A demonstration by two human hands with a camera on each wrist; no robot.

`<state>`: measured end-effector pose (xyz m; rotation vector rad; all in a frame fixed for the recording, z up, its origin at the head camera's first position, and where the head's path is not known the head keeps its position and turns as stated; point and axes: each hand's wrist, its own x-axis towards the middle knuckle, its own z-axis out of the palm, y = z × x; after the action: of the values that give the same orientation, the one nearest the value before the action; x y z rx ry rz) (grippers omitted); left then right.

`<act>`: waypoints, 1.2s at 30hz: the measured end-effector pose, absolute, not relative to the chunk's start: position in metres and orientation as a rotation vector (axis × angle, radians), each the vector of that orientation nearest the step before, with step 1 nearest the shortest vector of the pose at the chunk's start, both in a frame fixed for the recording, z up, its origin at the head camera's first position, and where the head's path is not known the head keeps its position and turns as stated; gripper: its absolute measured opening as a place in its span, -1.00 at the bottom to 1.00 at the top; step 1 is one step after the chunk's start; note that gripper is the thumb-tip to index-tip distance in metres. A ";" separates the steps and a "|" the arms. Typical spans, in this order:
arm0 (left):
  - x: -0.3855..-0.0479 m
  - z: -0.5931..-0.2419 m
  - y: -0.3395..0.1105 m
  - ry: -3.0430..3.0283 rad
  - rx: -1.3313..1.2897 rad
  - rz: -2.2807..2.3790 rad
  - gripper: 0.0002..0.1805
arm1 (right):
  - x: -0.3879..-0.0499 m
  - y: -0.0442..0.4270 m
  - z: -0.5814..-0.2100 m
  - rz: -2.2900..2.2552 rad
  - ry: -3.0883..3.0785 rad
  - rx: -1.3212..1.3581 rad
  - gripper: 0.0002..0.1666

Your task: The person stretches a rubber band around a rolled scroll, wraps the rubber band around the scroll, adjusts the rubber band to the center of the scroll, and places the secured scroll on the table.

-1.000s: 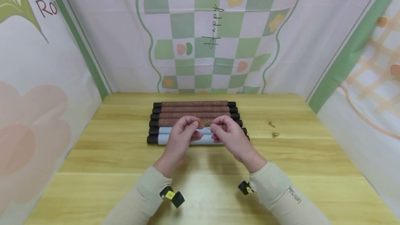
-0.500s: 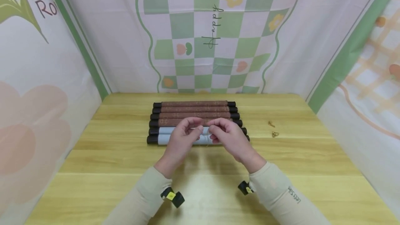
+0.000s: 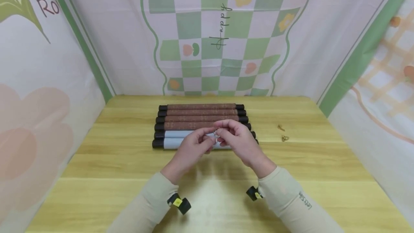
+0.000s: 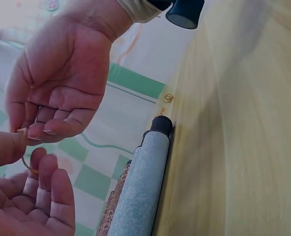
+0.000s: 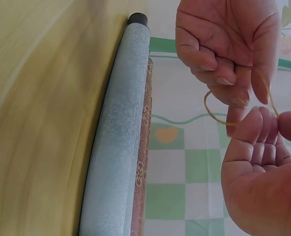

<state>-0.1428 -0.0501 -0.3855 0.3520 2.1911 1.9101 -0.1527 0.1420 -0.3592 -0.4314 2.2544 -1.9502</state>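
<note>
A thin yellow-brown cord (image 5: 209,109) curves in a loop between my two hands, held above the row of rolled scrolls. My left hand (image 3: 190,149) has thumb and fingers bent around part of it. My right hand (image 3: 238,143) pinches the cord between thumb and fingertips, almost touching the left. From the left wrist view, a short arc of the cord (image 4: 26,163) shows by the fingertips. Under the hands lie two light blue scrolls (image 3: 176,143) with black end knobs, partly covered. Several brown patterned scrolls (image 3: 200,112) lie parallel behind them.
Two small yellow-brown cord bundles, one farther back (image 3: 281,128) and one nearer (image 3: 285,138), lie on the wooden table (image 3: 129,175) to the right of the scrolls. Printed cloth walls (image 3: 223,64) enclose the table behind and at both sides.
My left hand has shifted right, closer to the right hand. A brownish bit of cord visible between the fingertips a second ago now shows only as a thin strand. The scrolls stayed put.
</note>
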 end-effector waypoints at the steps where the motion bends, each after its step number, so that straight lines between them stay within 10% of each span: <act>1: -0.142 -0.385 -0.050 2.197 0.355 1.901 -0.50 | -0.152 0.142 -0.359 -1.954 2.243 -0.431 -0.63; 36: -0.144 -0.385 -0.045 2.448 0.388 1.948 -0.77 | -0.147 0.143 -0.365 -1.949 2.164 -0.454 -0.51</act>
<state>-0.1441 -0.0447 -0.3853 0.3885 2.4476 1.9476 -0.1473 0.1432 -0.3645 -0.4537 2.1635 -1.9488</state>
